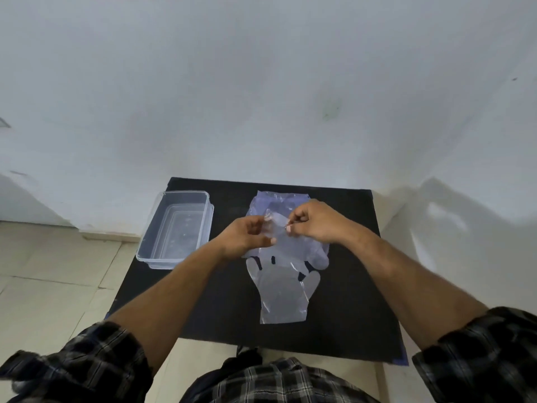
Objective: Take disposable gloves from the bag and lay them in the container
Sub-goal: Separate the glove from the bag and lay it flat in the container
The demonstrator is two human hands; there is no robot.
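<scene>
- Pinching the same clear film sheet, the left hand (247, 235) and right hand (315, 222) meet above the bag (279, 203), fingertips pressed together on its edges.
- The bag lies on the black mat (348, 286) toward 12 o'clock from the mat's centre.
- One disposable glove (282, 292) lies flat at 6 o'clock from the hands, fingers pointing away from the person.
- The clear container (177, 228) sits at 9 o'clock from the hands; whether it holds gloves cannot be told.

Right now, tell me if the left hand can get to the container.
Probably yes. The container sits open on the black mat, just left of the left hand, with nothing between them. But that hand's fingers are pinching clear plastic.
</scene>
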